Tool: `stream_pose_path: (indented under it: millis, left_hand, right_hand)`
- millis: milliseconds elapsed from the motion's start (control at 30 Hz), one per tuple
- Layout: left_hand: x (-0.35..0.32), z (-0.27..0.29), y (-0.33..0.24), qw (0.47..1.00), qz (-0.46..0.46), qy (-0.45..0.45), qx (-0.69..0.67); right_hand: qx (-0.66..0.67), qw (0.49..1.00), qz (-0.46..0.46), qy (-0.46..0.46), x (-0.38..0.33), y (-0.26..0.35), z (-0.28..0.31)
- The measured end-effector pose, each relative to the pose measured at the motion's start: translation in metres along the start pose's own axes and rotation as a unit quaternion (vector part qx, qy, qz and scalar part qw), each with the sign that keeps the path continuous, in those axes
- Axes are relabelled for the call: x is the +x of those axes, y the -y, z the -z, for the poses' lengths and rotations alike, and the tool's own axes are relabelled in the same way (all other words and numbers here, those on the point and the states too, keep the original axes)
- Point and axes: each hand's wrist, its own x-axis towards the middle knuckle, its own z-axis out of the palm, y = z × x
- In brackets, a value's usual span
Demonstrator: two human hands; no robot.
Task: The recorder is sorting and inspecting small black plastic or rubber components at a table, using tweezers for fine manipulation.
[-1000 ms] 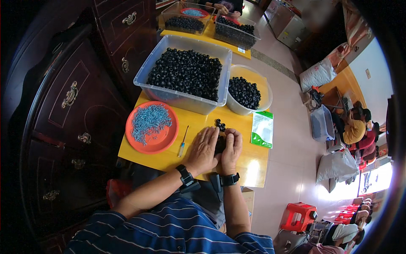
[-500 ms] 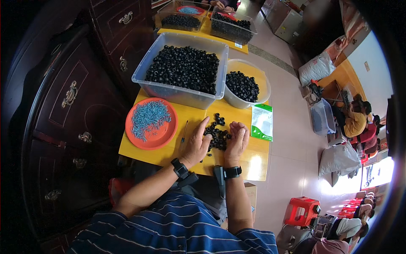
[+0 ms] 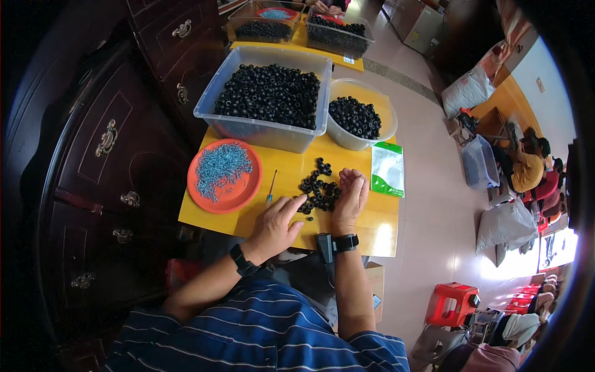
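Observation:
A loose pile of small black ring-like pieces (image 3: 318, 193) lies on the yellow table (image 3: 378, 232). My left hand (image 3: 277, 223) is at the pile's near left edge, palm down and open, its forefinger stretched toward the pieces. On the pile's right side my right hand (image 3: 351, 199) stands on edge, open, with fingers slightly curved and nothing visible in it. Just beyond my left hand lies a thin screwdriver-like tool (image 3: 271, 191) with a bluish handle. To its left, an orange-red plate (image 3: 243, 199) holds many tiny bluish pieces (image 3: 220, 167).
A large clear bin (image 3: 263, 133) of black pieces stands at the back, beside a round translucent tub (image 3: 353, 142) of the same. A green and white packet (image 3: 388, 168) lies at the right edge. Dark cabinets (image 3: 118, 155) rise on the left; a red stool (image 3: 453, 304) stands right.
My left hand has drawn back toward me and turned palm down, away from the pile's left side. The right hand has stayed beside the pile, nearly unmoved.

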Motion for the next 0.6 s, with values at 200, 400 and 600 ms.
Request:
stream_pose_path:
  millis: [200, 400, 600]
  left_hand:
    - [-0.02, -0.003, 0.008, 0.999, -0.017, 0.042, 0.023]
    - [-0.005, -0.015, 0.015, 0.996, -0.027, 0.061, 0.062]
    - [0.012, -0.018, 0.017, 0.997, -0.022, 0.049, 0.052]
  right_hand:
    - [0.084, 0.996, -0.012, -0.027, -0.001, 0.006, 0.005]
    - [0.084, 0.996, -0.011, -0.038, -0.024, 0.019, 0.029]
    - [-0.158, 0.987, 0.031, 0.013, -0.068, 0.04, 0.039]
